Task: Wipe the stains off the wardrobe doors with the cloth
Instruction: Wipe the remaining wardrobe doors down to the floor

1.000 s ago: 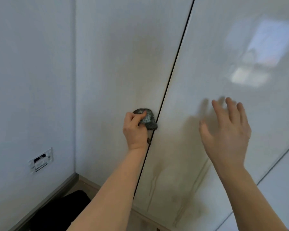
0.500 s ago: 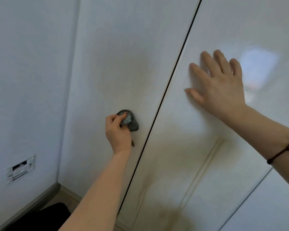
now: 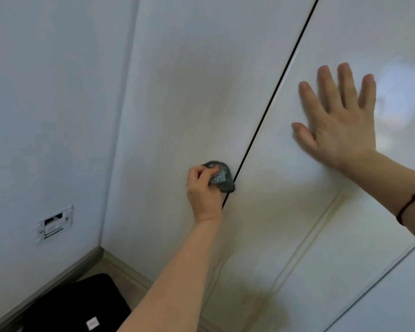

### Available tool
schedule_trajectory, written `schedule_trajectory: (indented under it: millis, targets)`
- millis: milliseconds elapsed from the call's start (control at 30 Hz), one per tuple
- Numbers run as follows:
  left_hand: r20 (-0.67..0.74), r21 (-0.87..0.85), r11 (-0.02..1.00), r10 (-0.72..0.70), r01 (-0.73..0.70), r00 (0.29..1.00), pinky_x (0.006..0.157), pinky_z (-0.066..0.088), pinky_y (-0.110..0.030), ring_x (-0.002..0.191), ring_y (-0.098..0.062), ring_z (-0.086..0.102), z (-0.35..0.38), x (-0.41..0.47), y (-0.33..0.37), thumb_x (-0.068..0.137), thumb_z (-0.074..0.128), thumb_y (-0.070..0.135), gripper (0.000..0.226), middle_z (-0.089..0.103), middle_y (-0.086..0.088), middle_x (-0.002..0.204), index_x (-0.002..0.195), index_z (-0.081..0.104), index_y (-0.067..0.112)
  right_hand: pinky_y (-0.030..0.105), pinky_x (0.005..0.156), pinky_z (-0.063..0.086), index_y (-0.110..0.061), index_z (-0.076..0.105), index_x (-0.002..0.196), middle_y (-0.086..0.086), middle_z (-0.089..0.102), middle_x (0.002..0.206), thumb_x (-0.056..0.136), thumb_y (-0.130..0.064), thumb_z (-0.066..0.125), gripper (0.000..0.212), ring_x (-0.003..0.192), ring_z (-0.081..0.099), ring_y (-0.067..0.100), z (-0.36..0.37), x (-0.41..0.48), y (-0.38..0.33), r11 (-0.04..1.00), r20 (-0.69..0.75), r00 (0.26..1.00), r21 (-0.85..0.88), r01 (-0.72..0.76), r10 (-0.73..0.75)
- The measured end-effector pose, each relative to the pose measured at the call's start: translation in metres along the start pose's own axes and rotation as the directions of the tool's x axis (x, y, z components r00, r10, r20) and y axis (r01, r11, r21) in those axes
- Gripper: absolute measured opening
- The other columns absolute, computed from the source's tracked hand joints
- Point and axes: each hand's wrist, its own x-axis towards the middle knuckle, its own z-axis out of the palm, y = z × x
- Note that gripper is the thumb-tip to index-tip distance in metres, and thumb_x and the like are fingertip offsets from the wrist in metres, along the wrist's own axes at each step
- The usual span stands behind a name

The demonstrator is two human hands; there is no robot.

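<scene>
Left hand (image 3: 203, 190) gripping cloth (image 3: 221, 176) at door seam, right hand (image 3: 340, 121) flat on wardrobe door (image 3: 297, 212)

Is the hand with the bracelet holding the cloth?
No, the right hand, with the bracelet at its wrist, lies flat on the wardrobe door, while the left hand grips the cloth.

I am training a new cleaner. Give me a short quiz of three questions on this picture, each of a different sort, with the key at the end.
1. True or false: the left hand grips the cloth on the left door, right beside the dark gap.
2. The right hand is: A) pulling a handle; B) laid flat on the right door, fingers straight; C) holding a spray bottle.
3. Fill in: the yellowish drip streaks run down the ___ door.
Key: 1 true; 2 B; 3 right.
</scene>
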Motion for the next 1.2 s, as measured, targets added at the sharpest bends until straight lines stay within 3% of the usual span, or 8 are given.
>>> schedule_trajectory:
  millis: [167, 233, 333, 500, 800, 1000, 1100, 1200]
  targets:
    - [-0.055, 0.088, 0.944, -0.313, 0.317, 0.948, 0.079, 0.051, -0.032, 0.079, -0.025, 0.059, -0.019, -0.016, -0.014, 0.065, 0.050, -0.021, 0.045, 0.053, -0.003, 0.093, 0.090, 0.073, 0.009, 0.066, 0.118, 0.006, -0.017, 0.023, 0.157, 0.016, 0.010, 0.167, 0.099, -0.054, 0.035, 0.070, 0.154, 0.003, 0.041, -0.002, -0.002, -0.002, 1.000, 0.029, 1.000, -0.004, -0.008, 0.008]
    - [0.018, 0.048, 0.984, -0.173, 0.172, 0.985, 0.069, 0.040, -0.020, 0.075, -0.028, 0.060, -0.007, -0.002, 0.021, 0.066, 0.053, -0.012, 0.038, 0.054, -0.002, 0.086, 0.088, 0.076, 0.010, 0.066, 0.118, 0.006, -0.017, 0.023, 0.157, 0.016, 0.010, 0.167, 0.098, -0.055, 0.036, 0.071, 0.154, 0.003, 0.040, -0.002, -0.002, -0.003, 1.000, 0.021, 1.000, -0.013, -0.015, 0.016]
    - [0.208, -0.054, 0.995, 0.097, -0.087, 0.973, 0.067, 0.043, -0.023, 0.075, -0.018, 0.055, 0.020, 0.014, 0.066, 0.068, 0.058, -0.012, 0.045, 0.050, 0.005, 0.081, 0.097, 0.080, 0.015, 0.065, 0.119, 0.008, -0.017, 0.025, 0.156, 0.016, 0.014, 0.166, 0.098, -0.055, 0.033, 0.070, 0.153, 0.007, 0.040, 0.001, 0.001, -0.001, 1.000, -0.025, 1.000, -0.028, -0.003, 0.003]
    - [0.074, -0.090, 0.990, 0.116, -0.109, 0.991, 0.064, 0.039, -0.017, 0.068, -0.012, 0.047, 0.016, -0.006, 0.020, 0.063, 0.060, -0.017, 0.046, 0.046, 0.005, 0.078, 0.094, 0.080, 0.011, 0.065, 0.118, 0.009, -0.018, 0.024, 0.158, 0.015, 0.013, 0.167, 0.099, -0.055, 0.031, 0.070, 0.154, 0.007, 0.040, 0.006, -0.002, 0.001, 1.000, -0.043, 0.999, -0.025, 0.006, -0.007]
    - [-0.051, 0.194, 0.919, -0.339, 0.342, 0.939, 0.070, 0.036, -0.021, 0.078, -0.035, 0.061, -0.036, -0.025, -0.031, 0.066, 0.055, -0.022, 0.036, 0.059, -0.011, 0.087, 0.084, 0.070, 0.005, 0.063, 0.119, 0.009, -0.016, 0.027, 0.157, 0.016, 0.015, 0.166, 0.099, -0.053, 0.033, 0.069, 0.153, 0.009, 0.040, -0.003, -0.004, -0.001, 1.000, -0.022, 1.000, -0.027, -0.002, 0.002]
    - [0.254, -0.095, 0.989, 0.131, -0.110, 0.958, 0.073, 0.045, -0.013, 0.080, -0.004, 0.055, 0.013, 0.045, 0.080, 0.069, 0.063, -0.014, 0.034, 0.057, 0.004, 0.091, 0.086, 0.075, 0.012, 0.063, 0.119, 0.009, -0.016, 0.028, 0.156, 0.016, 0.018, 0.165, 0.098, -0.053, 0.033, 0.069, 0.153, 0.011, 0.040, -0.002, -0.002, 0.000, 1.000, -0.046, 0.999, -0.025, 0.005, -0.006]
    - [0.048, -0.110, 0.992, 0.063, -0.058, 0.997, 0.079, 0.045, -0.016, 0.084, -0.008, 0.054, 0.017, 0.060, 0.066, 0.071, 0.060, -0.013, 0.031, 0.056, 0.002, 0.097, 0.086, 0.071, 0.011, 0.062, 0.120, 0.009, -0.016, 0.029, 0.156, 0.016, 0.018, 0.165, 0.098, -0.054, 0.032, 0.069, 0.154, 0.010, 0.039, 0.002, -0.004, 0.000, 1.000, -0.068, 0.998, -0.015, -0.006, 0.005]
    - [-0.241, -0.031, 0.982, -0.189, 0.188, 0.952, 0.082, 0.044, -0.024, 0.087, -0.022, 0.057, -0.001, 0.054, -0.004, 0.074, 0.059, -0.011, 0.024, 0.057, -0.006, 0.096, 0.087, 0.066, 0.007, 0.062, 0.119, 0.010, -0.016, 0.030, 0.155, 0.015, 0.020, 0.165, 0.098, -0.053, 0.032, 0.068, 0.153, 0.012, 0.038, 0.005, -0.002, 0.000, 1.000, -0.084, 0.996, -0.029, -0.005, 0.003]
